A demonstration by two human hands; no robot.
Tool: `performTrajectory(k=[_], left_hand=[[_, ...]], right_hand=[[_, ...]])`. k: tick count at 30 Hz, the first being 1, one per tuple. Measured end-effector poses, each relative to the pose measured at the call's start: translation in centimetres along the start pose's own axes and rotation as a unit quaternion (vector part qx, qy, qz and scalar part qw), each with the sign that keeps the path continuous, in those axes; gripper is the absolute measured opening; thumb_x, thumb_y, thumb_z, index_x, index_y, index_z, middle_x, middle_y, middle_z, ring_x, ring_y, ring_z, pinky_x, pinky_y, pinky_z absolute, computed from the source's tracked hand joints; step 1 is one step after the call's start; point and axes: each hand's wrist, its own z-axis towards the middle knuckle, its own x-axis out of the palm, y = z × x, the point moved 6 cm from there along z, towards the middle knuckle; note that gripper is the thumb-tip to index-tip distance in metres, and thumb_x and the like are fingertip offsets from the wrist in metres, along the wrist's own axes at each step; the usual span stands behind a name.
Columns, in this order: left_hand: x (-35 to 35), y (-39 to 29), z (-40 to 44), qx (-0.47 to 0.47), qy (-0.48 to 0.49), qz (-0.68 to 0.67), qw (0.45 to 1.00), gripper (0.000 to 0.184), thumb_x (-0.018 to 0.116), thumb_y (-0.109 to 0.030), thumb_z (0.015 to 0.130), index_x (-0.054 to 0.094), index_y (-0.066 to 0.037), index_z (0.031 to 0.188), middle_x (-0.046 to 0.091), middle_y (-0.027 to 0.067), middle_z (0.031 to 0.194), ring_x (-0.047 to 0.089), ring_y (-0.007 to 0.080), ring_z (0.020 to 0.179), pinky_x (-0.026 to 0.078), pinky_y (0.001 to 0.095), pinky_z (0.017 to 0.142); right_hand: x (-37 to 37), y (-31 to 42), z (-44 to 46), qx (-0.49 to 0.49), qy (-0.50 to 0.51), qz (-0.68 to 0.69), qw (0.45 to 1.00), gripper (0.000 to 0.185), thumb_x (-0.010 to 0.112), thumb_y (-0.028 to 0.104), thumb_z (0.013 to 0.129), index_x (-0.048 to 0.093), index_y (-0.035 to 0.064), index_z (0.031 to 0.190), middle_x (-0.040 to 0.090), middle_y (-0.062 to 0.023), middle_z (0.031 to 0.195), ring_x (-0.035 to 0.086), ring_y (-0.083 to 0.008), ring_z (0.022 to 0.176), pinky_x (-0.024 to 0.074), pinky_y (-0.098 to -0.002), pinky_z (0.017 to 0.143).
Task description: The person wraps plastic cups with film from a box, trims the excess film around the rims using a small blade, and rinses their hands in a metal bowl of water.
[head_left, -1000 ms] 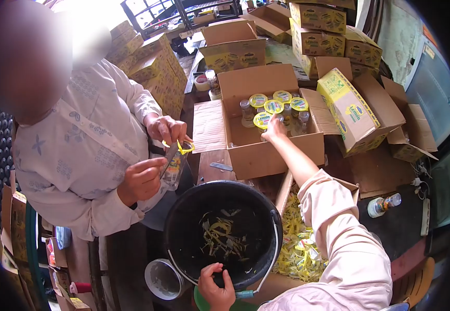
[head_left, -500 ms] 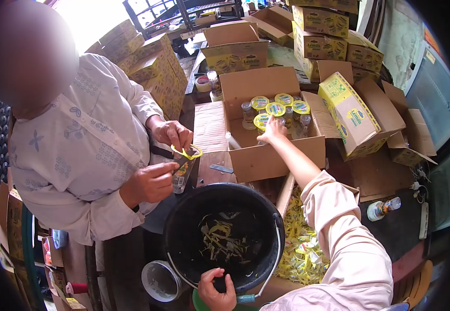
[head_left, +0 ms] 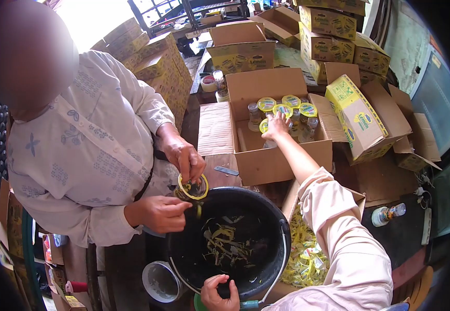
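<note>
Inside the open cardboard box (head_left: pixel 287 161), my right hand (head_left: pixel 278 128) has its fingers curled over a clear jar (head_left: pixel 264 126) with a round yellow top. Several similar yellow-topped jars (head_left: pixel 283 110) stand around it, and clear jars with narrower ends are among them. The lower part of the gripped jar is hidden by my hand and the box wall. My left hand (head_left: pixel 219 294) rests at the near rim of a black bucket (head_left: pixel 279 207), fingers loosely bent, thumb apart, nothing visible in it. Yellow and clear scraps (head_left: pixel 227 243) lie in the bucket.
At left, a co-worker holds a yellow-rimmed jar (head_left: pixel 194 187) over the bucket's edge. A box of yellow wrappers (head_left: pixel 305 254) sits under my right forearm. Near are a white pail (head_left: pixel 161 281), a metal blade (head_left: pixel 226 170), a lying jar (head_left: pixel 388 214), an opened carton (head_left: pixel 362 122) and stacked cartons (head_left: pixel 328 46).
The co-worker's jar has tipped and moved right, over the bucket's edge. My right hand stays at the same jar, its fingers now further over the top. The view has shifted slightly.
</note>
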Motion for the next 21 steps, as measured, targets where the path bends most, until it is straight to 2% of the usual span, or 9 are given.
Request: performTrajectory(k=[4, 5, 7, 13, 14, 16, 18, 19, 21], left_hand=[[-0.1, -0.1, 0.1, 0.006, -0.001, -0.004, 1.000, 0.023, 0.063, 0.000, 0.073, 0.053, -0.006, 0.093, 0.056, 0.0107, 0.086, 0.056, 0.0241, 0.074, 0.045, 0.0328, 0.066], [0.0, 0.2, -0.1, 0.003, 0.002, -0.001, 1.000, 0.025, 0.062, 0.000, 0.071, 0.052, -0.006, 0.094, 0.057, 0.0092, 0.085, 0.056, 0.0219, 0.073, 0.043, 0.0315, 0.065], [0.5, 0.8, -0.6, -0.002, 0.010, 0.006, 1.000, 0.029, 0.060, 0.001, 0.069, 0.050, -0.006, 0.095, 0.057, 0.0063, 0.085, 0.055, 0.0175, 0.071, 0.039, 0.0289, 0.062], [0.0, 1.0, -0.9, 0.018, -0.029, -0.039, 0.999, 0.026, 0.063, -0.001, 0.068, 0.052, -0.006, 0.091, 0.057, 0.0051, 0.080, 0.055, 0.0190, 0.068, 0.042, 0.0299, 0.061], [-0.1, 0.9, -1.0, 0.018, -0.030, -0.044, 0.998, 0.026, 0.063, -0.001, 0.068, 0.052, -0.006, 0.091, 0.057, 0.0049, 0.080, 0.055, 0.0190, 0.067, 0.042, 0.0297, 0.061], [-0.4, 0.8, -1.0, 0.031, -0.031, -0.062, 0.997, 0.026, 0.061, 0.000, 0.070, 0.051, -0.006, 0.093, 0.056, 0.0037, 0.083, 0.054, 0.0151, 0.069, 0.038, 0.0270, 0.062], [-0.6, 0.6, -1.1, 0.038, -0.038, -0.105, 0.993, 0.027, 0.060, 0.001, 0.071, 0.051, -0.006, 0.096, 0.056, 0.0029, 0.082, 0.053, 0.0138, 0.068, 0.038, 0.0251, 0.061], [-0.9, 0.3, -1.2, 0.042, -0.046, -0.103, 0.993, 0.025, 0.060, 0.000, 0.072, 0.052, -0.006, 0.095, 0.056, 0.0033, 0.081, 0.053, 0.0140, 0.067, 0.039, 0.0261, 0.061], [-1.2, 0.6, -1.3, 0.056, -0.066, -0.120, 0.989, 0.024, 0.060, 0.000, 0.072, 0.052, -0.006, 0.095, 0.056, 0.0036, 0.080, 0.053, 0.0140, 0.066, 0.040, 0.0260, 0.061]], right_hand=[[-2.0, -0.8, -0.5, 0.001, -0.039, 0.149, 0.988, 0.070, 0.072, 0.036, 0.046, 0.053, 0.0174, 0.111, 0.045, -0.0127, 0.114, 0.044, -0.0246, 0.111, 0.0389, -0.0456, 0.092], [-3.0, -0.9, -0.4, 0.004, -0.103, 0.175, 0.979, 0.068, 0.072, 0.037, 0.044, 0.055, 0.0173, 0.108, 0.049, -0.0121, 0.107, 0.051, -0.0243, 0.102, 0.0457, -0.0421, 0.084], [-5.4, -0.8, -0.6, -0.035, -0.139, 0.229, 0.963, 0.068, 0.073, 0.036, 0.045, 0.055, 0.0131, 0.106, 0.050, -0.0130, 0.101, 0.052, -0.0265, 0.098, 0.0472, -0.0381, 0.081], [-16.5, -1.1, -9.7, -0.228, -0.204, 0.376, 0.875, 0.066, 0.076, 0.025, 0.050, 0.054, 0.0084, 0.110, 0.044, -0.0135, 0.103, 0.050, -0.0277, 0.097, 0.0456, -0.0350, 0.084], [-18.8, -1.7, -12.9, -0.263, -0.242, 0.329, 0.874, 0.065, 0.076, 0.023, 0.051, 0.053, 0.0082, 0.110, 0.044, -0.0139, 0.104, 0.051, -0.0283, 0.096, 0.0490, -0.0342, 0.080], [-21.8, -3.5, -18.9, -0.274, -0.197, 0.414, 0.845, 0.065, 0.076, 0.019, 0.053, 0.051, 0.0072, 0.112, 0.044, -0.0140, 0.104, 0.052, -0.0265, 0.095, 0.0528, -0.0327, 0.076], [-23.5, -5.9, -25.1, -0.262, -0.103, 0.418, 0.864, 0.064, 0.077, 0.016, 0.055, 0.049, 0.0072, 0.113, 0.045, -0.0090, 0.105, 0.050, -0.0204, 0.100, 0.0538, -0.0319, 0.074], [-24.0, -7.1, -28.3, -0.276, -0.046, 0.417, 0.865, 0.065, 0.077, 0.015, 0.054, 0.049, 0.0072, 0.112, 0.046, -0.0089, 0.105, 0.050, -0.0195, 0.100, 0.0538, -0.0318, 0.073], [-23.2, -10.1, -34.0, -0.306, -0.020, 0.385, 0.871, 0.068, 0.077, 0.016, 0.051, 0.050, 0.0065, 0.113, 0.045, -0.0116, 0.104, 0.051, -0.0220, 0.098, 0.0549, -0.0300, 0.074]])
